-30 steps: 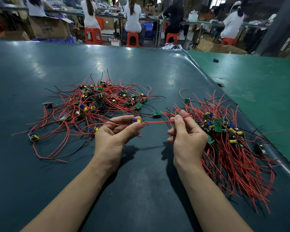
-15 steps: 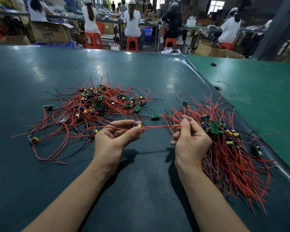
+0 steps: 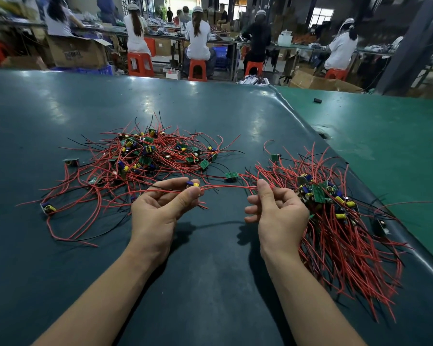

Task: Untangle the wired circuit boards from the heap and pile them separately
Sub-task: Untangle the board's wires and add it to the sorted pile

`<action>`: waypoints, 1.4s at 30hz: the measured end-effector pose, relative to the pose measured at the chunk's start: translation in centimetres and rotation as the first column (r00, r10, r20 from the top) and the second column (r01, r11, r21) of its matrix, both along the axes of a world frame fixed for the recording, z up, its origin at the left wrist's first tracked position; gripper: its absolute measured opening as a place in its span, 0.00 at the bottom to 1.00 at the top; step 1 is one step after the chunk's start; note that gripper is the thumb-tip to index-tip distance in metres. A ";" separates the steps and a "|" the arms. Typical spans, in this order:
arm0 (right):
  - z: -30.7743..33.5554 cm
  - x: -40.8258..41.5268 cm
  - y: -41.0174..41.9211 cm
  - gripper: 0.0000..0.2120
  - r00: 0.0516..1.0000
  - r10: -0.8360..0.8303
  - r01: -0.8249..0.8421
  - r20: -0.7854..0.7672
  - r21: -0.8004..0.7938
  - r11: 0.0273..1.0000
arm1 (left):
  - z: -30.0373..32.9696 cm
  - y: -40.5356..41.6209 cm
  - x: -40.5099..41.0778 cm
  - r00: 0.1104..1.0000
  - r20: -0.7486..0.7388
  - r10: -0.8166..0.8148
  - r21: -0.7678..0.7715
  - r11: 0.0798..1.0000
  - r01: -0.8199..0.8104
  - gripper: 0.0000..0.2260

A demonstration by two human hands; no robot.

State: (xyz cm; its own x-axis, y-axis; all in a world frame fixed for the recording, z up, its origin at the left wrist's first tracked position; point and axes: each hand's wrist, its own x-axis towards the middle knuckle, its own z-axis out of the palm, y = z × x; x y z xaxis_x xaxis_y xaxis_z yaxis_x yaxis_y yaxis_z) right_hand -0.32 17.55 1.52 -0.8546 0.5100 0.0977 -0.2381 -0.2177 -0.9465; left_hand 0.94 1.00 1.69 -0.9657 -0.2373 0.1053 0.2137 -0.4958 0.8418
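Red wire (image 3: 225, 187) spans my grips: left hand (image 3: 158, 211) pinches its circuit board (image 3: 193, 184), right hand (image 3: 278, 216) pinches the lead's far end. Best drawn gently clear of the tangled heap (image 3: 145, 156), then laid onto the sorted pile (image 3: 340, 221) on the worktop (image 3: 210, 283).

We hold both forearms forward, bare, hands level and apart. Our left hand (image 3: 160, 208) is palm-up, thumb and fingers pinched together at the tips. Our right hand (image 3: 279, 211) is palm-inward, index finger and thumb pinched, remaining fingers curled loosely.
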 end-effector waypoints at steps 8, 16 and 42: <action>0.2 0.7 -1.0 0.09 0.993 0.004 -0.001 -0.117 0.027 1.000 | 0.2 -0.1 -0.1 0.999 0.024 0.034 0.055 0.998 -0.035 0.13; 0.6 0.5 -0.8 0.11 0.938 0.340 -0.347 -0.076 -0.150 0.926 | 0.1 0.2 -0.4 1.000 0.019 -0.019 0.062 0.998 0.017 0.14; 0.3 -0.2 0.8 0.08 0.983 -0.166 0.157 -0.077 -0.115 0.981 | 0.8 -0.6 -0.6 1.000 0.021 -0.012 0.245 0.969 0.007 0.09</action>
State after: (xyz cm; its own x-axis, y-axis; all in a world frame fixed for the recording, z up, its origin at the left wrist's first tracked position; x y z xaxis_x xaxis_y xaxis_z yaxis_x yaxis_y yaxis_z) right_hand -0.49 18.32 1.84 -0.7509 0.6522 0.1041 -0.3577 -0.2691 -0.8942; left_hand 0.39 0.36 2.48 -0.9695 -0.2440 0.0235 0.1905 -0.6896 0.6987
